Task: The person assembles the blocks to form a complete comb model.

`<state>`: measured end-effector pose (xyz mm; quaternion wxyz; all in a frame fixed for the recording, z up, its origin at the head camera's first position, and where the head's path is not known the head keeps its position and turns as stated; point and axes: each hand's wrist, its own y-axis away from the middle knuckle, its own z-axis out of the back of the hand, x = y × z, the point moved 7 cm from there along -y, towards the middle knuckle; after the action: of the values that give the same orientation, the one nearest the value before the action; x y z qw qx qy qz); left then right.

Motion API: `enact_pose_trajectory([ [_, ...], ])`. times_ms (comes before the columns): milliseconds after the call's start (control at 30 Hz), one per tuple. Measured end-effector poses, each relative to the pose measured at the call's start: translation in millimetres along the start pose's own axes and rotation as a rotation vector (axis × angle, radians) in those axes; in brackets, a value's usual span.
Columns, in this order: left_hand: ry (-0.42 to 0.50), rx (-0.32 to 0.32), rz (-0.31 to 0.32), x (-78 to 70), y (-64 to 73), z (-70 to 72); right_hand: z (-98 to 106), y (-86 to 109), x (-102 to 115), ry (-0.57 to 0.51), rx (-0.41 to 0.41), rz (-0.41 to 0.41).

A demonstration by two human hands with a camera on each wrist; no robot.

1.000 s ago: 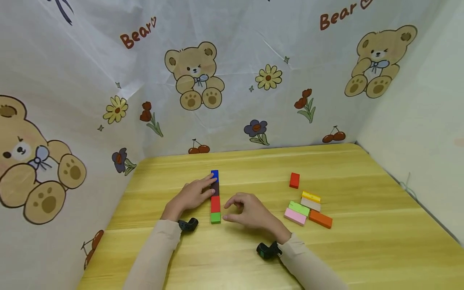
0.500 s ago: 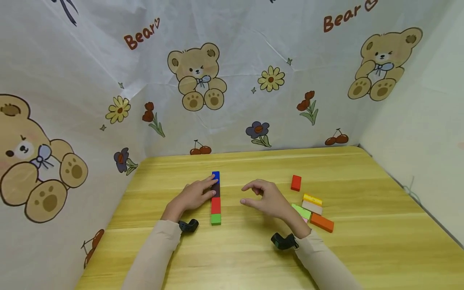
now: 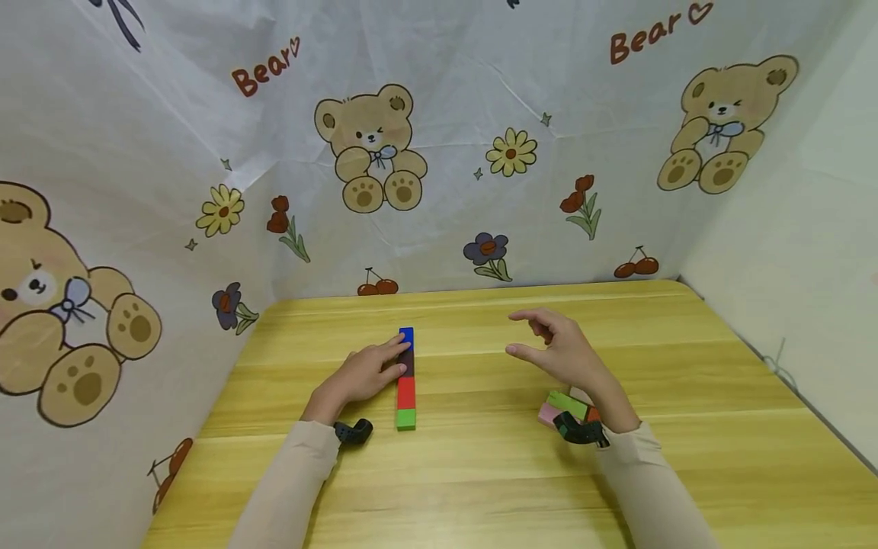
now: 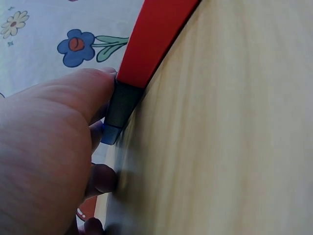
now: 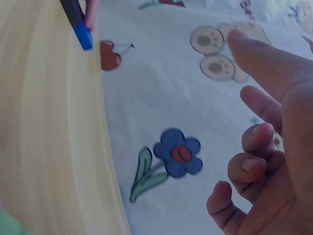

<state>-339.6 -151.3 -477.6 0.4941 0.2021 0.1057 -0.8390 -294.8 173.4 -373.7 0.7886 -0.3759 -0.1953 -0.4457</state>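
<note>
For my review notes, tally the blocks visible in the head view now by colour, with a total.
Blue block: 1
Black block: 1
Red block: 1
Bright green block: 1
Light green block: 1
Pink block: 1
Orange block: 1
Beige block: 1
Total visible: 8

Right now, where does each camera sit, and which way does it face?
Head: head-worn, facing forward and down over the table; left hand, right hand and sleeves show.
Left wrist: on that wrist, facing along the red block and dark block; the left hand shows.
Right wrist: on that wrist, facing the printed sheet; the right hand shows.
Shared: both wrist views show the blue block.
</note>
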Motion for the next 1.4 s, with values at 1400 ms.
enact_pose_trajectory([
  [1400,-0.036,0.000,0.001,-0.6,1.9,-2.4,10,42.1,-137,-0.053,0.167,-0.513],
])
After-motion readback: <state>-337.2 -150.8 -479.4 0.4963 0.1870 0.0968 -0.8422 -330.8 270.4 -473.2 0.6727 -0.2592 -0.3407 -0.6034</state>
